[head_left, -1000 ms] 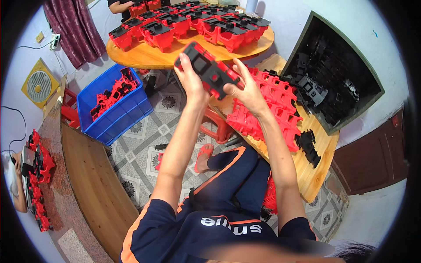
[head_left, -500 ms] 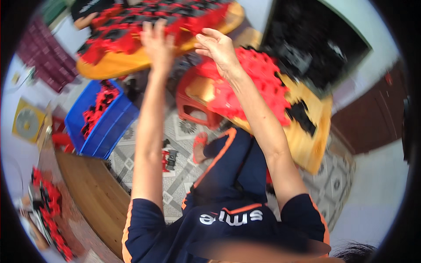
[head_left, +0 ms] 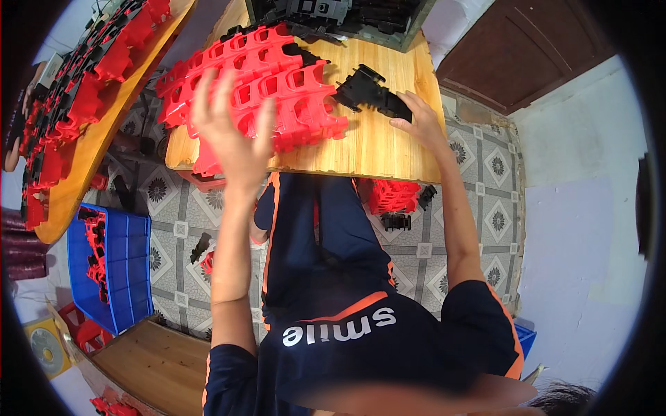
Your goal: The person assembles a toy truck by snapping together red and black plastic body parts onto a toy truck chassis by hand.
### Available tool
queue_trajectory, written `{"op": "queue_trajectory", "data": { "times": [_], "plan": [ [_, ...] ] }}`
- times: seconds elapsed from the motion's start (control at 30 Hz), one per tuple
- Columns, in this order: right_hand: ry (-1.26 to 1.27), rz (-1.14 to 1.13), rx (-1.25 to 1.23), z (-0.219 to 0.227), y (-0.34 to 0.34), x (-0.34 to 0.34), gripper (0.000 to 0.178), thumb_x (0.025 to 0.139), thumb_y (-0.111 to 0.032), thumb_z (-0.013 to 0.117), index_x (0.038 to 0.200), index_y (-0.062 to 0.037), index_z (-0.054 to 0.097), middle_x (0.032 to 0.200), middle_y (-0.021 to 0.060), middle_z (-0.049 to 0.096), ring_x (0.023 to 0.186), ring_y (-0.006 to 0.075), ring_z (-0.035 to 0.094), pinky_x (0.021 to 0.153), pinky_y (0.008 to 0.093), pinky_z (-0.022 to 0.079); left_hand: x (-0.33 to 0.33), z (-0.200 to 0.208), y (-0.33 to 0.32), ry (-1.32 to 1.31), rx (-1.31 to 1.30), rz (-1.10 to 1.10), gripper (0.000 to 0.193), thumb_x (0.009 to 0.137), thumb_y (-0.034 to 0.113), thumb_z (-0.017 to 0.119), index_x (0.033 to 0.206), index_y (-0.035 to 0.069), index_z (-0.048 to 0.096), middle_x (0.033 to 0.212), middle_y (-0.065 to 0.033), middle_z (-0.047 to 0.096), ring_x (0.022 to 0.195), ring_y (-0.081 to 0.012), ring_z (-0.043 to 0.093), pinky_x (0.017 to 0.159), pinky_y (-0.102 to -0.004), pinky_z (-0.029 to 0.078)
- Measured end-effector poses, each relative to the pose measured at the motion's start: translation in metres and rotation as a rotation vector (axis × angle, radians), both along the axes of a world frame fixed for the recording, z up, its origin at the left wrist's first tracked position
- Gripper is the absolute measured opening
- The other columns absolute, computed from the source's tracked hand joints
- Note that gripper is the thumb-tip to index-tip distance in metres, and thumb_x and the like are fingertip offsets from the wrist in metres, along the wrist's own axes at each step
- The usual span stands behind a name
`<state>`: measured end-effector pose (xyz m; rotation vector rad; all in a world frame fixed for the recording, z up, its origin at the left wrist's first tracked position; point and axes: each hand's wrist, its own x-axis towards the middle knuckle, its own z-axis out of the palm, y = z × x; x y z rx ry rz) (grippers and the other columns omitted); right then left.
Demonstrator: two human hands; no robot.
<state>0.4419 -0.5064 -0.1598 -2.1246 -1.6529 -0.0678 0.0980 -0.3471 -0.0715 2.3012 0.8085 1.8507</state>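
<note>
Red molded plastic parts with square openings (head_left: 277,104) lie in rows on the light wooden table in front of me. Over their near left side hovers my left hand (head_left: 232,142), fingers spread and slightly blurred, with nothing in it. To the right of the red rows lies a black plastic part (head_left: 368,91) with a notched outline, flat on the wood. My right hand (head_left: 423,125) has its thumb and fingers around the right end of this black part. The fingers hide that end.
Black parts fill a dark bin (head_left: 388,14) at the table's far side. Another wooden table (head_left: 132,83) on the left carries red and black parts, with another person beside it. A blue crate (head_left: 114,270) of parts stands on the floor. More red parts (head_left: 394,196) sit under the table edge.
My view has swung right toward the nearer table. The right hand has come down to the black part, while the left hand, still spread, is now above the red parts.
</note>
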Motion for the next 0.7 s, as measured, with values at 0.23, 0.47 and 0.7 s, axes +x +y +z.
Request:
{"op": "queue_trajectory", "data": {
  "times": [0.23,0.47,0.7],
  "plan": [
    [-0.025,-0.011,0.390,0.036,0.040,-0.063,0.067,0.081,-0.031,0.078,0.136,-0.0048,0.052,0.118,0.0175,0.064,0.109,0.0290,0.061,0.092,0.0367,0.048,-0.005,-0.051,0.001,0.066,-0.256,0.162,0.053,0.085,0.022,0.073,0.133,0.009,0.053,0.136,-0.0121,0.050,0.131,-0.0331,0.040,0.109,-0.0479,0.026],
    [1.026,0.151,0.101,0.036,0.112,-0.124,0.058,0.079,-0.011,0.076,0.129,0.0048,0.052,0.100,0.0168,0.069,0.084,0.0188,0.068,0.076,0.0282,0.054,0.011,-0.066,-0.013,0.695,0.013,0.095,0.047,0.084,0.039,0.070,0.129,0.029,0.061,0.139,-0.0036,0.053,0.132,-0.0311,0.044,0.108,-0.0536,0.028],
    [1.329,0.217,0.303,0.052,0.067,-0.103,0.054,0.080,0.003,0.072,0.129,0.0037,0.051,0.110,0.0160,0.067,0.089,0.0185,0.069,0.082,0.0320,0.057,0.017,-0.047,-0.025,0.370,-0.218,-0.022,0.064,0.080,0.036,0.074,0.137,0.014,0.053,0.138,-0.0094,0.052,0.126,-0.0333,0.047,0.106,-0.0479,0.033]
  ]
}}
